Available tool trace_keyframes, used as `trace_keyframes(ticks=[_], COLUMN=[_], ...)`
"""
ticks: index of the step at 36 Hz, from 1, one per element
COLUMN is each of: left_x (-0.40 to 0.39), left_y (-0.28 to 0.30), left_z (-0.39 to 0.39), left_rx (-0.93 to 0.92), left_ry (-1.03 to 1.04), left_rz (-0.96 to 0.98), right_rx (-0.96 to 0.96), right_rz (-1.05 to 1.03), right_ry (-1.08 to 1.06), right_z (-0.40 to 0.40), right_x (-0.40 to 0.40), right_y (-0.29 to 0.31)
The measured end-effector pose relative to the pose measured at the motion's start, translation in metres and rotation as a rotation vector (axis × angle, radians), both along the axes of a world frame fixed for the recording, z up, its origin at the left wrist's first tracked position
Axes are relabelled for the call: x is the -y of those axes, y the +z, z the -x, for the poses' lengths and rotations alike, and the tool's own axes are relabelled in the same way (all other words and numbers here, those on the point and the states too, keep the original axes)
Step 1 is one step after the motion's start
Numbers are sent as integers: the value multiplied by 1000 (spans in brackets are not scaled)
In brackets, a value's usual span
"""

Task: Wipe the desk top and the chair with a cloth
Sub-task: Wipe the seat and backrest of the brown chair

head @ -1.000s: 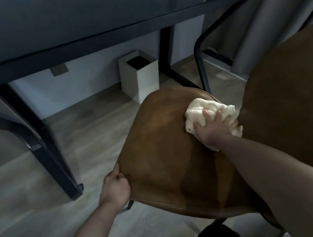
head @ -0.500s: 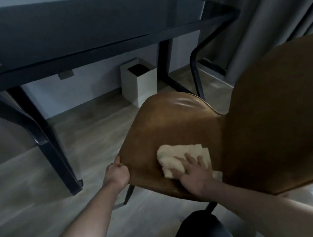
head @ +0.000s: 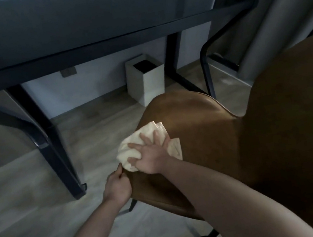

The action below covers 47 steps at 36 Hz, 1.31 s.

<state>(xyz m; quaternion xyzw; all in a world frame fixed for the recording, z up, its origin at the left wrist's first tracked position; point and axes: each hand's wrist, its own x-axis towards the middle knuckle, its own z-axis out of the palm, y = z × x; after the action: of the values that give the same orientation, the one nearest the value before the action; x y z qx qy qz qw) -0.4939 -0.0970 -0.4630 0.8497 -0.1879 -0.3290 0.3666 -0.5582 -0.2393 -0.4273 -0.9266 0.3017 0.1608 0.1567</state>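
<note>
- Wood-look floor (head: 30, 201) and a dark glass desk top (head: 93, 19) filled the bkgd; the chair (head: 205, 131) stood w/ its seat turned toward the desk.
- Cloth (head: 133, 149) was seen bunched at the seat's left-front edge, partly draped over the rim. Judged soft, light, limp: best pressed under a flat palm rather than pinched, else it would prob. roll up.
- Cloth wad's long axis ran approx. from the seat's left rim toward the backrest, w/ a loose corner trailing on the backrest side.
- Right hand (head: 149, 152) was laid on the cloth, fingers spread and pressing down, thumb hooked round the wad's near side.
- Left hand (head: 117, 187) was clenched on the seat's front-left edge, just beside the cloth, judged to be steadying the chair.
- Seat surface looked smooth, leather-like, prob. slippery under cloth; chair judged light enough to shift if not braced.
- Backrest (head: 296, 115) rose at right, long axis of seat pointing front edge to desk.
- White bin (head: 145, 83) stood under the desk by the wall, well apart.
</note>
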Motion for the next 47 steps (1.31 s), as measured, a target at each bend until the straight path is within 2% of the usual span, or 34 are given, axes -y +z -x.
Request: trace_keyframes(ticks=[8,15,22,27,32,37,40,47], left_x=[11,13,22,32,40,60,77,93], left_y=[-7,3,12,13,14,12,16,35], left_z=[-12,-9,-17,-29,-50,-68,-77,-100], left_rx=[-66,-191,-214,-223,-235,-202,-161,-25], left_ry=[82,229,230,225,230,233,253,327], left_rz=[25,74,99,96,89,88,110,69], right_rx=[79,183,182,161,274,335,350,386], right_rz=[-14,-113,-240,-292,-383,-351,-261,-237], right_ry=[-19,-43,-221,-407,-556,-522,-521,-532], right_z=[-16,39,104,115,131,137,113,66], right_x=[25,26,11,-15,-31,-50,-52,-39], right_y=[-2,15,28,40,37,30,24,21])
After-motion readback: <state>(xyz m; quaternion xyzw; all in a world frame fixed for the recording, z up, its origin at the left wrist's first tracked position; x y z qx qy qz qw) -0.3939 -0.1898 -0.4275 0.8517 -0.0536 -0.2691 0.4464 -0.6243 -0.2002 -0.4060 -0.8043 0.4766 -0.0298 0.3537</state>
